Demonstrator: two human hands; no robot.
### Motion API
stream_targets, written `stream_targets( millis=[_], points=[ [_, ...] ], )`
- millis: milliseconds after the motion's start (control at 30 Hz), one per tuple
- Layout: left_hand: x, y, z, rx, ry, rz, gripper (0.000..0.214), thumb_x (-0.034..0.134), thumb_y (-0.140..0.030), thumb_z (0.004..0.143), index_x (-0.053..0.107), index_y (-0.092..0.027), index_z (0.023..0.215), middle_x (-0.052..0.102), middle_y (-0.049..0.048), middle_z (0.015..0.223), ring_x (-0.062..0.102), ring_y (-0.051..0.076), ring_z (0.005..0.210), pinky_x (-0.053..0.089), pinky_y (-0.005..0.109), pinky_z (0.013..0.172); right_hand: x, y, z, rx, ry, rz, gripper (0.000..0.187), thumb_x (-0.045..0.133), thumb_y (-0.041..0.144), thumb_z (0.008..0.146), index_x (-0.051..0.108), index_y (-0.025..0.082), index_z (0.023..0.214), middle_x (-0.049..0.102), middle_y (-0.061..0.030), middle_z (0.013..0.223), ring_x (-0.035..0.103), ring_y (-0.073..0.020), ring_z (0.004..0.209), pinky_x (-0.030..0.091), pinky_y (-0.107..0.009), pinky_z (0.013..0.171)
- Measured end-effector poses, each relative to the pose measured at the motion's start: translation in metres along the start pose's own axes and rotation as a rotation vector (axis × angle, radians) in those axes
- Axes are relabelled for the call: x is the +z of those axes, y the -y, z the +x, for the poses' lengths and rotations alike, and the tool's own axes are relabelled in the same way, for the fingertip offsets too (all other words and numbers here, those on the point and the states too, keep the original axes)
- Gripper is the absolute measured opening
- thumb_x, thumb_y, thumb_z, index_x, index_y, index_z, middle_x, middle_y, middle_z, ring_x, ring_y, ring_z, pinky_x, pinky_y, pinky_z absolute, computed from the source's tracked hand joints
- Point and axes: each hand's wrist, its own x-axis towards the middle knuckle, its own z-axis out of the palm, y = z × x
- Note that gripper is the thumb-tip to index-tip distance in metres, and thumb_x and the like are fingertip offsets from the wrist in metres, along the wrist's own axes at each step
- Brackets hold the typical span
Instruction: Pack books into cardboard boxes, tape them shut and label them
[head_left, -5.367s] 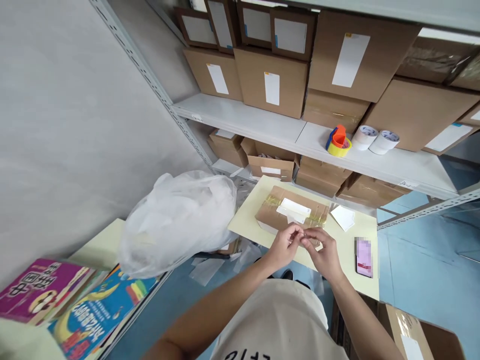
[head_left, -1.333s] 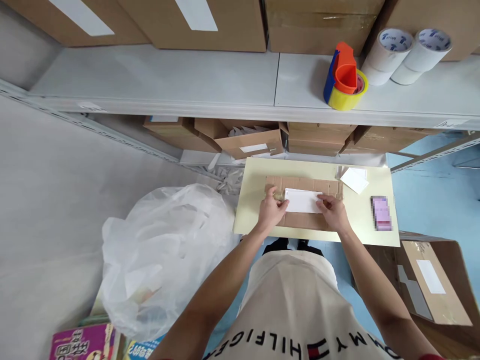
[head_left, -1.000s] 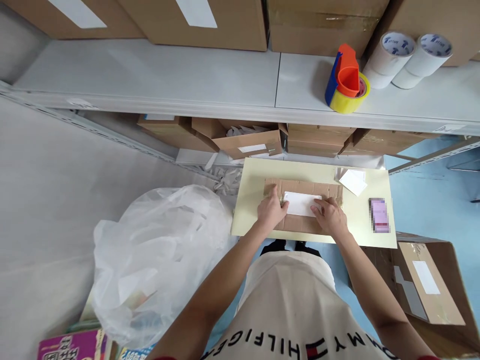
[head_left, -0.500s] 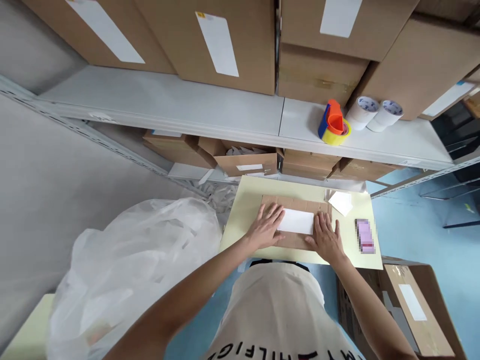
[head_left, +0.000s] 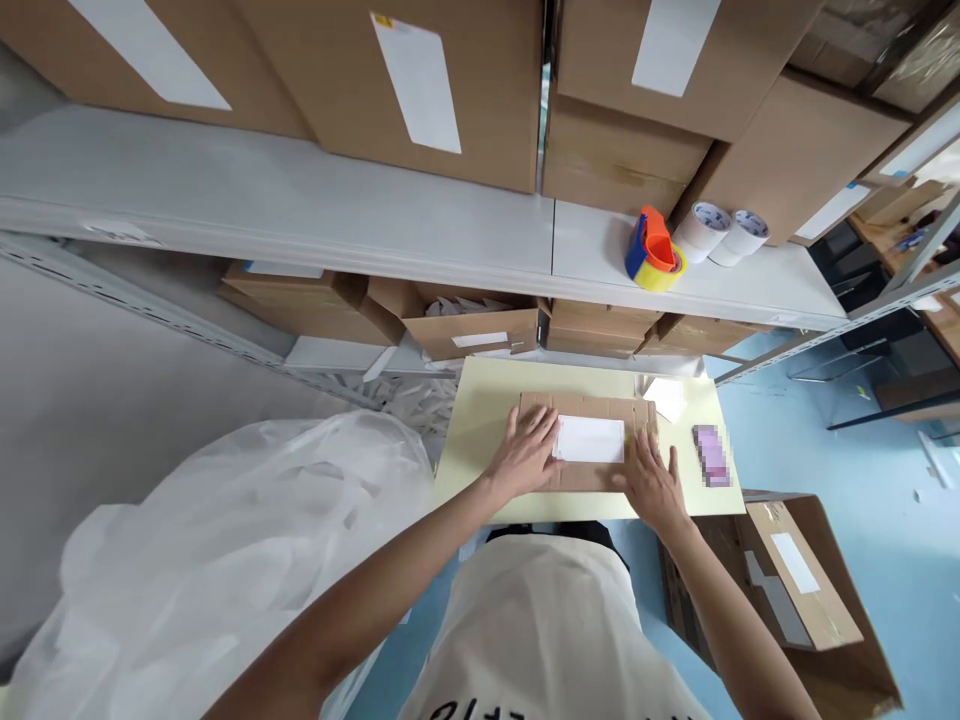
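Note:
A flat brown cardboard box (head_left: 589,478) lies on the pale yellow table (head_left: 480,400) in front of me. On its top face is a white label (head_left: 590,440). My left hand (head_left: 523,452) rests on the box at the label's left edge, fingers stretched out. At the label's right side my right hand (head_left: 651,478) lies on the box, its fingers spread too. Neither hand grasps anything. Behind the right hand are some white papers (head_left: 666,398), and a blurred purple item (head_left: 711,456) lies to its right.
On the grey shelf (head_left: 337,220) sit large cartons (head_left: 427,90), a tape dispenser (head_left: 655,252) and white tape rolls (head_left: 703,230). A big translucent plastic bag (head_left: 247,540) bulges at the left. An open carton (head_left: 840,660) with a box inside stands on the blue floor at the right.
The camera view has shifted slightly, showing more of the room on the right. Both hands stay on the box; the right fingers look a little more raised or stretched.

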Motion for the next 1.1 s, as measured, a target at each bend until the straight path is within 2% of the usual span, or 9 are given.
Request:
stream_targets(
  millis=[200,400,533,600,667,767,867,967,1100],
  points=[
    [0.000,-0.009,0.016,-0.117,0.010,-0.066,0.052,0.060,-0.035,0.089,0.053,-0.025,0.140,0.034,0.0154,0.158,0.024,0.038,0.148,0.017,0.069,0.115,-0.009,0.018,0.030,-0.057,0.128,0.087,0.060,0.034,0.049,0.100,0.031,0.022,0.154,0.025,-0.0149,0.162,0.027,-0.0344,0.148,0.028,-0.058,0.114],
    [0.002,0.005,-0.002,-0.415,0.012,-0.152,0.081,0.058,-0.053,0.087,0.031,-0.015,0.153,0.012,0.0252,0.162,0.009,0.047,0.149,0.017,0.075,0.109,-0.003,-0.002,0.014,0.310,0.080,0.212,0.057,0.031,0.045,0.100,0.032,0.024,0.153,0.021,-0.0171,0.163,0.015,-0.0410,0.150,0.026,-0.069,0.110],
    [0.007,-0.004,-0.003,-0.655,0.044,-0.335,0.109,0.061,-0.061,0.081,0.006,-0.005,0.156,0.003,0.0308,0.161,0.020,0.046,0.147,0.037,0.062,0.106,-0.001,0.003,0.027,0.489,0.031,0.414,0.087,0.049,0.062,0.088,0.015,0.022,0.157,0.017,-0.0194,0.163,0.019,-0.0434,0.148,0.035,-0.065,0.105],
    [0.008,-0.008,-0.001,-0.717,0.056,-0.401,0.118,0.067,-0.059,0.076,0.000,-0.001,0.155,0.011,0.0328,0.160,0.032,0.043,0.144,0.045,0.052,0.103,0.002,0.001,0.035,0.571,0.003,0.518,0.103,0.058,0.064,0.081,0.008,0.018,0.158,0.018,-0.0224,0.162,0.027,-0.0441,0.145,0.040,-0.061,0.103],
    [0.006,-0.010,0.002,-0.755,0.069,-0.429,0.116,0.070,-0.054,0.076,0.003,-0.001,0.154,0.029,0.0311,0.155,0.044,0.039,0.138,0.047,0.047,0.102,0.006,-0.010,0.037,0.643,0.005,0.649,0.103,0.062,0.061,0.078,0.013,0.016,0.157,0.032,-0.0236,0.157,0.042,-0.0421,0.137,0.044,-0.055,0.099],
    [0.000,-0.011,0.006,-0.827,0.083,-0.442,0.095,0.065,-0.053,0.079,0.022,-0.008,0.151,0.054,0.0235,0.141,0.055,0.035,0.127,0.047,0.043,0.100,0.012,-0.032,0.030,0.681,0.086,0.911,0.076,0.062,0.055,0.080,0.043,0.018,0.143,0.064,-0.0172,0.129,0.062,-0.0336,0.116,0.050,-0.043,0.091],
    [-0.011,-0.021,0.013,-0.893,0.092,-0.430,0.071,0.058,-0.055,0.083,0.042,-0.015,0.140,0.064,0.0177,0.130,0.061,0.034,0.120,0.049,0.043,0.097,0.017,-0.052,0.013,0.608,0.103,1.131,0.050,0.063,0.052,0.081,0.062,0.021,0.120,0.074,-0.0086,0.107,0.067,-0.0255,0.098,0.052,-0.036,0.082],
    [-0.026,-0.047,0.024,-0.893,0.054,-0.367,0.066,0.057,-0.058,0.083,0.048,-0.019,0.135,0.066,0.0161,0.127,0.062,0.036,0.117,0.050,0.046,0.095,0.015,-0.070,-0.014,0.563,0.015,1.230,0.046,0.067,0.049,0.079,0.063,0.024,0.118,0.075,-0.0048,0.104,0.068,-0.0229,0.093,0.052,-0.034,0.081],
    [-0.039,-0.112,0.057,-0.783,-0.054,-0.307,0.062,0.060,-0.057,0.080,0.051,-0.022,0.131,0.068,0.0138,0.123,0.063,0.037,0.115,0.049,0.049,0.095,0.001,-0.113,-0.073,0.601,-0.161,1.320,0.051,0.066,0.048,0.081,0.059,0.026,0.127,0.072,-0.0051,0.116,0.066,-0.0249,0.102,0.052,-0.038,0.088]
  ],
)
